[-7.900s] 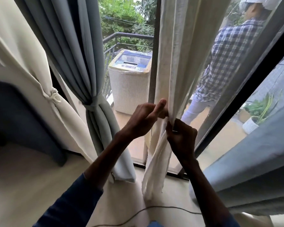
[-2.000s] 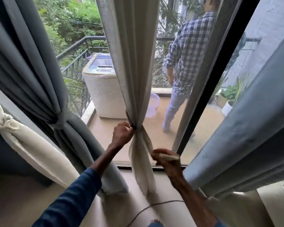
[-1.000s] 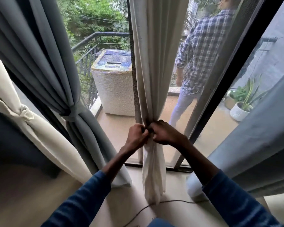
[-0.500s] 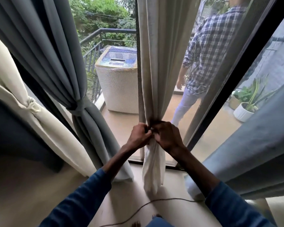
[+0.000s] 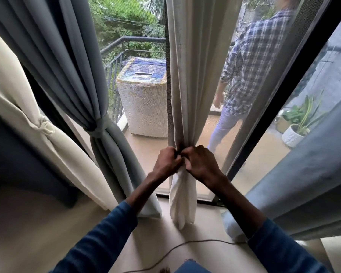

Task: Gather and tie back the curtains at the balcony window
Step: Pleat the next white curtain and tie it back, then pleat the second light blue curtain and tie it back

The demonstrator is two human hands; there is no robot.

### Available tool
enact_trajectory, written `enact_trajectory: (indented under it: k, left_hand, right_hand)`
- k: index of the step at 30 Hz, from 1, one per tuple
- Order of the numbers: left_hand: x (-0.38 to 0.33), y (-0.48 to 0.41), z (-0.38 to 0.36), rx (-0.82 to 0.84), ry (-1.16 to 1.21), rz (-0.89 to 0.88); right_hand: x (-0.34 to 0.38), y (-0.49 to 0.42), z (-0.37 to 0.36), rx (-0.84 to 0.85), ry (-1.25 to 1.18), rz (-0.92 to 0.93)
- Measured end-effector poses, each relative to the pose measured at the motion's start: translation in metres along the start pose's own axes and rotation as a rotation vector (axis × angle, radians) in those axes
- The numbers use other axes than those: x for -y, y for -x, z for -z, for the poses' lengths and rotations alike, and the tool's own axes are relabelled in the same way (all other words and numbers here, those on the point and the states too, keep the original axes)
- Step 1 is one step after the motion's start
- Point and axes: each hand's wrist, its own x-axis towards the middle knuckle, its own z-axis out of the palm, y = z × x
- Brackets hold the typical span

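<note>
A cream sheer curtain (image 5: 193,79) hangs in the middle of the balcony window, gathered into a narrow bunch at waist height. My left hand (image 5: 166,161) and my right hand (image 5: 202,163) meet at that gathered point, both gripping the fabric or a tie around it; the tie itself is hidden by my fingers. The curtain's tail (image 5: 182,201) hangs loose below them. To the left, a grey-blue curtain (image 5: 77,71) is bound by a tie-back (image 5: 98,128). Further left, a cream curtain (image 5: 14,91) is knotted back too.
A loose grey-blue curtain (image 5: 307,164) hangs at the right. A dark window frame (image 5: 268,107) runs diagonally. Outside on the balcony are a washing machine (image 5: 144,99), a person in a checked shirt (image 5: 248,62) and a potted plant (image 5: 297,125). A cable (image 5: 185,247) lies on the floor.
Two seconds ago my right hand was lower, away from the bunch; it rose and joined my left hand at the gathered point. Since half a second ago both hands hold almost still.
</note>
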Motion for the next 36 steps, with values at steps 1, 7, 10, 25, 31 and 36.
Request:
enact_trajectory:
  k: [1,7,10,25,31,36]
  left_hand:
    - [0.0,0.0,0.001,0.003,0.012,0.01]
    - [-0.009,0.013,0.005,0.06,0.082,-0.013]
    - [-0.01,0.015,0.006,0.033,0.095,-0.009]
    - [-0.058,0.038,-0.009,-0.183,0.066,-0.2]
    - [-0.107,0.044,-0.042,-0.061,0.005,-0.303]
    - [-0.173,0.058,-0.07,-0.055,-0.003,-0.386]
  right_hand:
    - [0.0,0.0,0.0,-0.024,0.003,0.003]
    - [-0.001,0.002,-0.008,0.166,-0.031,0.006]
    - [-0.005,0.002,-0.01,0.122,-0.051,0.017]
    - [-0.059,0.034,0.023,-0.421,-0.327,-0.155]
    - [-0.118,0.083,0.062,-0.472,-0.368,-0.239]
    - [-0.182,0.111,0.117,-0.606,-0.345,-0.252]
